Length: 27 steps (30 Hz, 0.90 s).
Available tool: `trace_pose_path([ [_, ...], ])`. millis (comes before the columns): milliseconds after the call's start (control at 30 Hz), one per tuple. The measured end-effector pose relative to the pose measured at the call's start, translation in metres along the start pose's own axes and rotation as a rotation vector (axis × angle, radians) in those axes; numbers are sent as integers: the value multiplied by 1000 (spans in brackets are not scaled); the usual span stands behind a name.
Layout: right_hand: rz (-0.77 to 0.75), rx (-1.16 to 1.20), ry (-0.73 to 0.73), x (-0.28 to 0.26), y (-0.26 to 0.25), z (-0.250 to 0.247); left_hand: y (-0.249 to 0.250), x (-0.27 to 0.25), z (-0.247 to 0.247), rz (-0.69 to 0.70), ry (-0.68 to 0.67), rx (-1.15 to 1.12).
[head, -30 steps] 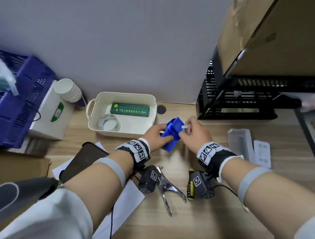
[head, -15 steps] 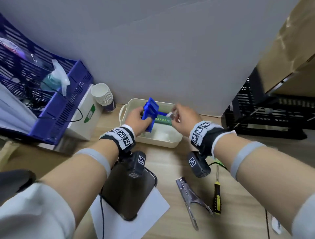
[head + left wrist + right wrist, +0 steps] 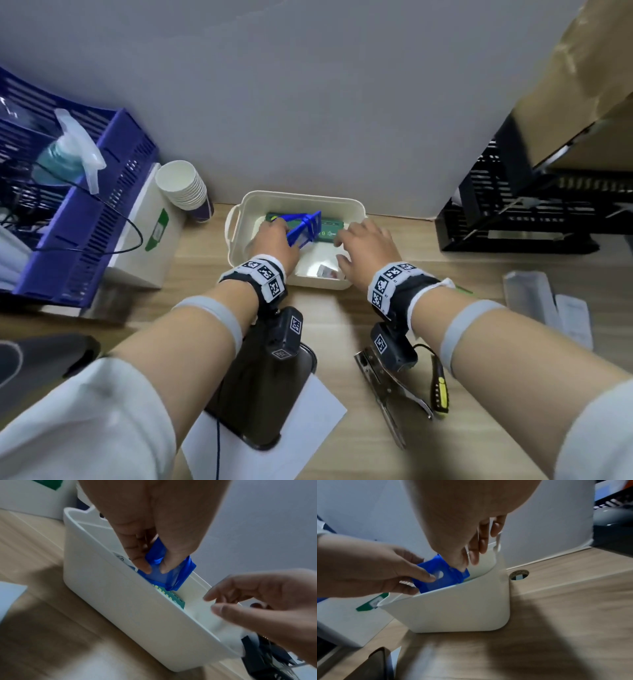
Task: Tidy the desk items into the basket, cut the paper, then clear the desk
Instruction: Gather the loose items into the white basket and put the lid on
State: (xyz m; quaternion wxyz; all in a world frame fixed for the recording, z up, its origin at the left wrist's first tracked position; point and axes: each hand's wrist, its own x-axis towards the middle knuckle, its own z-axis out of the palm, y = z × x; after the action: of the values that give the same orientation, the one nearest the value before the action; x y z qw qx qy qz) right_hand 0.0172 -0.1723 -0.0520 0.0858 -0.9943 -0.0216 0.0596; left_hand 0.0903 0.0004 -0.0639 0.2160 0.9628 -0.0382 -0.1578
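The white basket [image 3: 301, 198] stands at the back of the wooden desk. My left hand [image 3: 274, 243] reaches inside it and pinches a blue plastic case [image 3: 305, 228] between thumb and fingers, seen close in the left wrist view [image 3: 159, 574]. The case lies partly over a green box [image 3: 330, 230] on the basket floor. My right hand [image 3: 363, 246] hovers over the basket's right half with relaxed fingers and holds nothing. A small white and red packet [image 3: 325, 271] lies in the basket beneath it. The right wrist view shows the blue case [image 3: 440, 580] above the basket wall [image 3: 453, 608].
Near me lie a white paper sheet [image 3: 308, 421] under a dark phone [image 3: 260, 404], metal punch pliers [image 3: 390, 394] and a yellow-handled screwdriver [image 3: 440, 390]. A blue crate [image 3: 85, 219], paper cups [image 3: 185, 188] and a white box [image 3: 147, 240] stand left. A black rack [image 3: 513, 219] and clear packaging [image 3: 544, 301] are right.
Both hands moved from mid-desk to the basket. The left hand lowered the blue case into it. The right hand let go of the small white piece and opened.
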Motion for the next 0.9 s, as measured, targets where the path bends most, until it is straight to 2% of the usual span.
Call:
trace_pose_path([
  [100, 57, 146, 184, -17, 21, -3, 16, -9, 10, -27, 60, -66],
  [167, 114, 210, 262, -30, 41, -1, 32, -15, 16, 27, 126, -134],
  [200, 160, 234, 255, -37, 52, 1, 42, -19, 18, 79, 147, -179],
  [267, 263, 273, 167, -51, 75, 7, 63, -27, 25, 193, 141, -261],
  [367, 435, 322, 62, -79, 114, 17, 96, -42, 43, 388, 60, -342],
  [467, 636, 294, -61, -109, 155, 19, 123, -56, 71, 549, -119, -320],
  [533, 707, 291, -168, -127, 176, 23, 137, -63, 92, 528, -269, -225],
  [600, 696, 311, -233, -139, 188, 30, 145, -68, 114, 457, -399, -138],
  [733, 522, 315, -327, -146, 190, 40, 150, -75, 147, 366, -561, -28],
  [800, 438, 236, -369, -145, 186, 43, 153, -78, 160, 341, -586, 12],
  [900, 438, 147, -364, -143, 180, 51, 158, -77, 172, 283, -584, 0],
])
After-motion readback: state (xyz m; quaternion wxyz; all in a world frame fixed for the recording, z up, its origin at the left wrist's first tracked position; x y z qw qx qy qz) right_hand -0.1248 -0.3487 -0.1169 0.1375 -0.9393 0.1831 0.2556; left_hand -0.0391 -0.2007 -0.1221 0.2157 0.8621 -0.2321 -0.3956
